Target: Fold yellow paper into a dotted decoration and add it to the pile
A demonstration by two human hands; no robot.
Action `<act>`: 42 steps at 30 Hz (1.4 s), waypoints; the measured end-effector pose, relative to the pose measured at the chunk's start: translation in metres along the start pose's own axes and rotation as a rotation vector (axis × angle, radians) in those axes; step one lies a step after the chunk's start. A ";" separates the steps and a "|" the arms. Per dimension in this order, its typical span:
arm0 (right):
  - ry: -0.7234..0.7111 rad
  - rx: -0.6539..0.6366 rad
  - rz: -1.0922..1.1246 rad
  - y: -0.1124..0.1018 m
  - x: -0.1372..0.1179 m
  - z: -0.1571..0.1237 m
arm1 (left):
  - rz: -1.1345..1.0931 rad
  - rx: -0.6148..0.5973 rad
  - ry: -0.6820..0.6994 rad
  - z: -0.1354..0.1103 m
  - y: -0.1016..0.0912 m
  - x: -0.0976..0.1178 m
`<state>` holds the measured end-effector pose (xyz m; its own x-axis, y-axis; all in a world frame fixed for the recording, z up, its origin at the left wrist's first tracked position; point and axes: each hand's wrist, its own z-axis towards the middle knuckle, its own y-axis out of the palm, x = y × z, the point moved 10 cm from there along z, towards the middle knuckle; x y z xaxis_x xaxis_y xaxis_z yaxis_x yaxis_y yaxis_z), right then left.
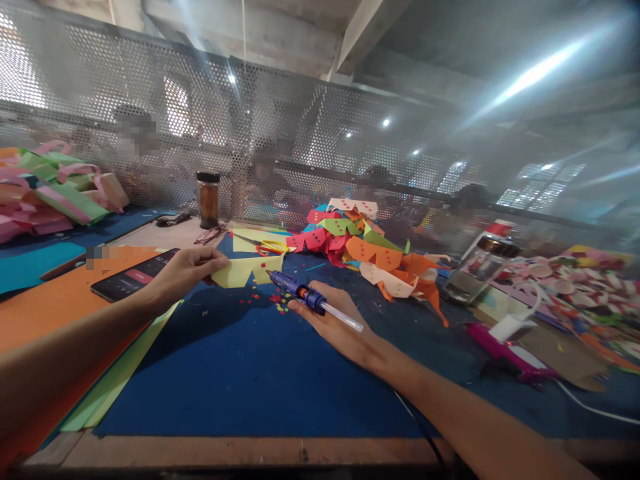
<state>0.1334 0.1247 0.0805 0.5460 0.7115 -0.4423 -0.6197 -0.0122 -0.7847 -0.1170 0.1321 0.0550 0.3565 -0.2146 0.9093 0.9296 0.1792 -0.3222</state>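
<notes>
Pinched by its left end in my left hand (197,267) is a pale yellow paper cut-out (237,273) with notched edges. My right hand (340,320) grips a blue hot glue gun (295,289), a clear glue stick jutting from its back end. The gun's nozzle points left and up, close to the right part of the yellow paper, beside a small red paper bit (264,265). I cannot tell whether nozzle and paper touch. Tiny red and yellow paper bits (277,300) lie scattered on the blue table cover (240,380) below.
Behind my hands are yellow scissors (273,247) and a heap of coloured paper cut-outs (345,233). A phone (133,275) rests on orange sheets (60,307) at left. A dark jar (208,200), glass bottle (477,267) and magenta power strip (515,353) stand around; a mesh partition (300,147) rises behind.
</notes>
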 end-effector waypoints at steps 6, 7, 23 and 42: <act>0.009 -0.010 0.005 0.001 0.001 -0.001 | 0.006 0.003 -0.009 0.000 0.000 0.002; 0.009 -0.011 0.003 0.001 0.002 -0.001 | 0.005 0.004 -0.008 0.000 0.001 0.002; 0.009 -0.020 0.011 0.003 0.003 -0.001 | 0.004 0.004 0.006 -0.001 0.001 0.006; 0.040 -0.022 -0.010 0.002 0.006 -0.002 | -0.005 -0.002 0.003 -0.001 0.001 0.004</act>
<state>0.1366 0.1281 0.0754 0.5748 0.6828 -0.4510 -0.6019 -0.0206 -0.7983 -0.1149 0.1308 0.0580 0.3522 -0.2182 0.9101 0.9315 0.1763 -0.3181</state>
